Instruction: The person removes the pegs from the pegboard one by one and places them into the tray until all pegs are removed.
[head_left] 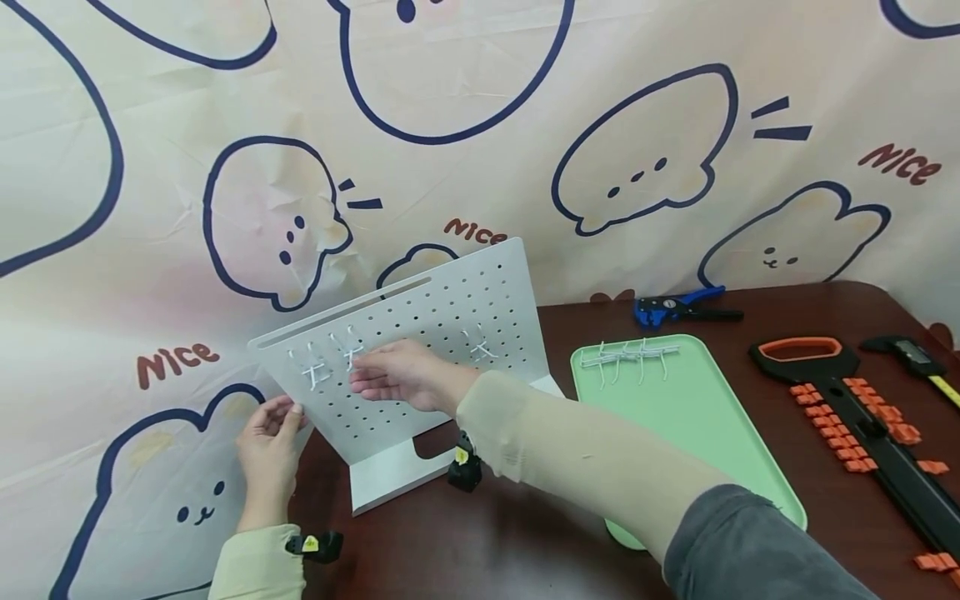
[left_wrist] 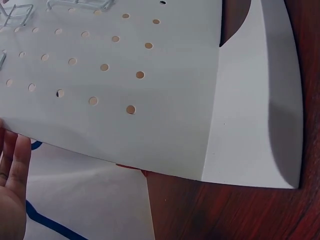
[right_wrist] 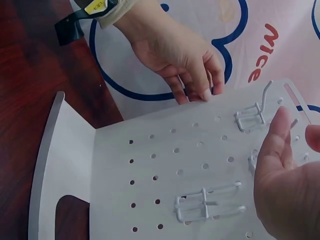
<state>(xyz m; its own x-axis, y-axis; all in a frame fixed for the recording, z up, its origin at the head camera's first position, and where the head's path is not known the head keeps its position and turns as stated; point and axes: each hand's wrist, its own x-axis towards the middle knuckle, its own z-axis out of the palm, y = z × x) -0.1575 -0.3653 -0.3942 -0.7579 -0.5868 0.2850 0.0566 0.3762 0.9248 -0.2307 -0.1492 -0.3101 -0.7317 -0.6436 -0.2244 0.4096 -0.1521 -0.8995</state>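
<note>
A white metal pegboard (head_left: 450,325) stands tilted on the table, its flat base lip toward me. My left hand (head_left: 272,446) grips the board's left edge, with the thumb at the front face, as the right wrist view also shows. Three white wire hooks sit on the board: a left hook (head_left: 315,371), a middle hook (head_left: 352,346) and a right hook (head_left: 480,346). My right hand (head_left: 405,375) is at the middle hook, fingers extended and thumb held apart. In the right wrist view the fingers (right_wrist: 275,145) partly hide that hook.
On the right, a green tray (head_left: 675,417) holds several more wire hooks (head_left: 630,357) near its far edge. Behind it lies a blue and black plier-like tool (head_left: 678,308). A black holder with orange clips (head_left: 862,425) and a digital caliper (head_left: 911,357) lie farther right. A printed cloth (head_left: 465,183) hangs behind.
</note>
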